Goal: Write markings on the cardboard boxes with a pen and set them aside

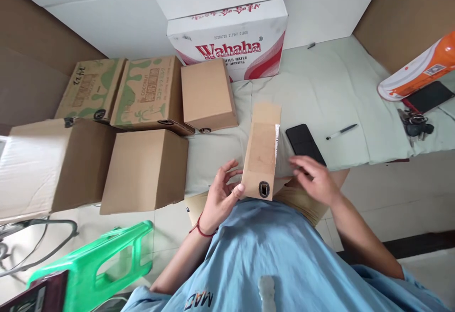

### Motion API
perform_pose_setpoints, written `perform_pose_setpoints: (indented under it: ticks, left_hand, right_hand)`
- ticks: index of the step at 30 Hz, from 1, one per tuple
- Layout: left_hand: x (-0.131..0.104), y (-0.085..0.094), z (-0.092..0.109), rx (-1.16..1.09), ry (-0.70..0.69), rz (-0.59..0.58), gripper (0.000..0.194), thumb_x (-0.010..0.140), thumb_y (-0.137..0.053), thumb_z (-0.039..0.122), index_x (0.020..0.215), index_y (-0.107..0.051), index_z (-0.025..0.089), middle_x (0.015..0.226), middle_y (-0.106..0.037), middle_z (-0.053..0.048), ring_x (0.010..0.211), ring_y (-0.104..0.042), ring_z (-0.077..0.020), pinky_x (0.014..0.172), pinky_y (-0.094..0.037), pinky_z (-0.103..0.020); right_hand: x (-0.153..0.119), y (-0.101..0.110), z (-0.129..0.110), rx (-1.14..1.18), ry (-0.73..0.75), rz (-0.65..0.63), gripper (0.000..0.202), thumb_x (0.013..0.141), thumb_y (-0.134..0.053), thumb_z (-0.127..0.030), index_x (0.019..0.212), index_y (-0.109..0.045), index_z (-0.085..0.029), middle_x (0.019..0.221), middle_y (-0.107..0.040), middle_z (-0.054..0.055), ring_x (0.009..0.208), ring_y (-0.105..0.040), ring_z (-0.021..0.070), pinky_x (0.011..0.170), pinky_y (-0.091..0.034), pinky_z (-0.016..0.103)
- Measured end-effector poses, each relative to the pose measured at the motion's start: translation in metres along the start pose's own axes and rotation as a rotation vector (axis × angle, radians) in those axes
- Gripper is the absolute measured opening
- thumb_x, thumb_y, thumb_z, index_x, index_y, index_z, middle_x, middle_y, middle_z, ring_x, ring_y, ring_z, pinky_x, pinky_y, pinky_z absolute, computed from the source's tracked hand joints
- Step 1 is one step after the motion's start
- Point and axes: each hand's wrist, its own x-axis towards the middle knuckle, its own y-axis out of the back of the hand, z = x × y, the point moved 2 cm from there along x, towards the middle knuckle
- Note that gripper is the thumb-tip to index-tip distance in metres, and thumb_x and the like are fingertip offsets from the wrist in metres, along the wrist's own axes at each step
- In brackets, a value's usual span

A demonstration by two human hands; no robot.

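A narrow brown cardboard box [262, 148] stands in front of my body, with a dark-rimmed hole near its lower end and a white strip along its right edge. My left hand [224, 191] is at its lower left corner, thumb on the edge and fingers along the left side. Apart from the box, my right hand [314, 177] hovers to its right with fingers stretched out, slightly blurred. Beneath and beyond that hand lies a black phone [304, 142], partly covered by it.
Several cardboard boxes [142, 165] are grouped at the left. A white Wahaha carton [227, 41] stands at the back. On the cloth-covered table [320, 84] lie a pen [341, 132], keys [417, 122] and an orange-white bottle [419, 70]. A green stool [92, 260] is below left.
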Motion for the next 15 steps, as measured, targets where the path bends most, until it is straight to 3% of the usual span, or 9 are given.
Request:
perform_pose_setpoints:
  ticks: [2,4,7,11,15]
  left_hand:
    - [-0.002,0.001,0.001,0.071,-0.143,-0.074,0.083,0.092,-0.089,0.060,0.165,-0.055,0.036,0.174,-0.045,-0.020,0.153,-0.057,-0.0407,0.108,-0.067,-0.051]
    - [-0.004,0.002,0.002,0.249,-0.341,-0.153,0.102,0.085,-0.095,0.061,0.172,-0.046,0.043,0.181,-0.034,-0.018,0.166,-0.041,-0.0464,0.119,-0.059,-0.060]
    - [-0.004,0.002,0.000,0.569,-0.557,-0.204,0.107,0.084,-0.100,0.047,0.174,-0.042,0.047,0.187,-0.023,-0.017,0.173,-0.027,-0.0506,0.128,-0.047,-0.069]
    - [0.006,-0.008,-0.009,0.719,-0.569,-0.188,0.088,0.093,-0.090,0.038,0.172,-0.050,0.045,0.188,-0.022,-0.017,0.172,-0.030,-0.0512,0.131,-0.041,-0.074]
    - [0.021,-0.022,-0.011,0.730,-0.588,-0.017,0.083,0.089,-0.094,0.046,0.165,-0.060,0.042,0.180,-0.040,-0.017,0.166,-0.040,-0.0504,0.131,-0.041,-0.073]
  right_hand:
    - [0.010,0.038,0.022,-0.213,-0.118,0.166,0.030,0.108,-0.060,-0.030,0.127,-0.083,-0.026,0.122,-0.081,0.013,0.109,-0.080,0.0290,0.099,-0.067,0.047]
    - [0.019,0.077,0.048,-0.507,-0.259,0.242,0.038,0.102,-0.059,-0.022,0.131,-0.083,-0.021,0.123,-0.079,0.016,0.101,-0.078,0.0303,0.094,-0.063,0.047]
    - [0.030,0.117,0.086,-0.831,-0.511,0.064,0.060,0.093,-0.064,-0.016,0.151,-0.076,-0.020,0.118,-0.076,0.019,0.075,-0.070,0.0258,0.072,-0.053,0.041]
    - [0.045,0.135,0.110,-0.986,-0.560,-0.144,0.060,0.097,-0.062,-0.019,0.156,-0.072,-0.024,0.112,-0.076,0.017,0.065,-0.059,0.0206,0.063,-0.038,0.037]
    - [0.063,0.136,0.109,-1.005,-0.498,-0.155,0.036,0.100,-0.063,-0.022,0.130,-0.082,-0.024,0.104,-0.077,0.014,0.064,-0.054,0.0176,0.065,-0.035,0.036]
